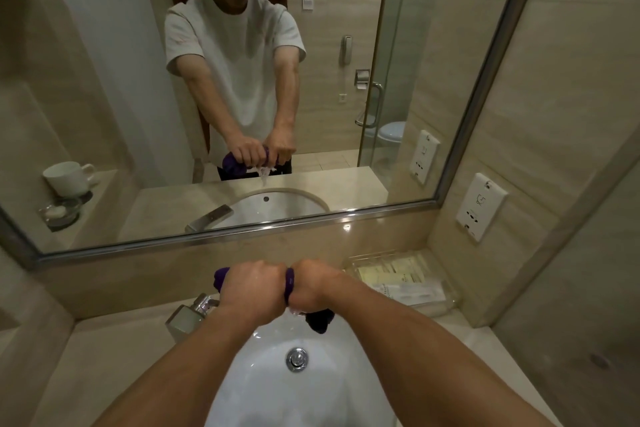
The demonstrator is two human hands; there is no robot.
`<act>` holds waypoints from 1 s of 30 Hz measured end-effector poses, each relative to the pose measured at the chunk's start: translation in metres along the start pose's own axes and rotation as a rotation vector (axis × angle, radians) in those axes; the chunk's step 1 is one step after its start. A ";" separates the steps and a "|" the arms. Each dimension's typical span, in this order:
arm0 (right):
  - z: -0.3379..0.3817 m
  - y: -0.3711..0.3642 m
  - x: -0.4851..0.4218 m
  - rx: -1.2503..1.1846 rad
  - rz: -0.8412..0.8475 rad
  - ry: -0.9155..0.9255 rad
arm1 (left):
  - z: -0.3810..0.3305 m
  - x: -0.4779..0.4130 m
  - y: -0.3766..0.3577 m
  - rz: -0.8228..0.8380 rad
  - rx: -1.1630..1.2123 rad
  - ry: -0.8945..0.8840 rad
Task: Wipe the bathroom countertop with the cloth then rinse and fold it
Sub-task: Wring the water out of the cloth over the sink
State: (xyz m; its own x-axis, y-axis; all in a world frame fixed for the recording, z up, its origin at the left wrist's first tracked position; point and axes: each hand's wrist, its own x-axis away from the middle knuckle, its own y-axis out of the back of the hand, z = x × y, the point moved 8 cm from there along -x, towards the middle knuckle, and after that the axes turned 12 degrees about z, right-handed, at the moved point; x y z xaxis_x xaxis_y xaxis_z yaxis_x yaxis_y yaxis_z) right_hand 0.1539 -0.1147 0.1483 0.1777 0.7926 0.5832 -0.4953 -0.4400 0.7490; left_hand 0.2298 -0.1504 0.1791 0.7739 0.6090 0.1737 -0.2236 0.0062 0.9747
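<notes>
Both fists grip a twisted purple cloth (289,283) above the back of the white sink (263,367). My left hand (254,293) holds the cloth's left part, and a purple end sticks out beyond it. My right hand (313,286) clamps the right part, with a dark wet end hanging below it. Water runs down from the cloth between the hands into the basin. The beige countertop (114,354) surrounds the sink.
A chrome faucet (188,317) stands left of my hands. A clear tray (405,282) of toiletry packets sits at the back right. A wall socket (479,206) is above it. The mirror (242,80) spans the wall and reflects a cup. The drain (296,359) is mid-basin.
</notes>
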 end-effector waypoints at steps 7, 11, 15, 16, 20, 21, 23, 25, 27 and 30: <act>-0.014 -0.015 0.007 -0.247 0.208 -0.020 | -0.009 0.004 -0.011 -0.104 -0.061 -0.087; -0.006 -0.009 -0.003 -0.105 0.096 0.028 | -0.001 0.003 -0.013 -0.057 0.012 0.008; 0.006 0.015 0.007 0.156 -0.123 0.127 | 0.017 -0.005 -0.028 0.129 0.447 0.074; 0.008 0.022 0.013 0.230 -0.196 0.156 | 0.020 -0.004 -0.029 0.176 0.633 0.055; 0.012 0.044 0.037 0.399 -0.457 0.327 | 0.023 0.014 -0.032 0.431 1.349 -0.066; 0.012 0.046 0.041 0.424 -0.494 0.381 | 0.028 0.020 -0.039 0.504 1.476 -0.055; 0.016 0.048 0.049 0.486 -0.547 0.479 | 0.034 0.031 -0.053 0.636 1.695 0.002; 0.024 0.051 0.059 0.520 -0.614 0.574 | 0.027 0.039 -0.063 0.741 1.881 -0.027; 0.033 0.054 0.068 0.547 -0.698 0.652 | 0.011 0.046 -0.060 0.787 2.063 -0.168; 0.038 0.064 0.075 0.574 -0.773 0.689 | -0.002 0.043 -0.058 0.776 2.262 -0.289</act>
State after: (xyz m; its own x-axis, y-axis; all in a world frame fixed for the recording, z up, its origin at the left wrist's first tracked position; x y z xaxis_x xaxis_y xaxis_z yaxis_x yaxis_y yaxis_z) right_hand 0.1678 -0.0999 0.2518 -0.3205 0.9144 -0.2474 0.0281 0.2703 0.9624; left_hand 0.2752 -0.1227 0.1296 0.9702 0.0017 0.2424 0.1743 -0.7001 -0.6924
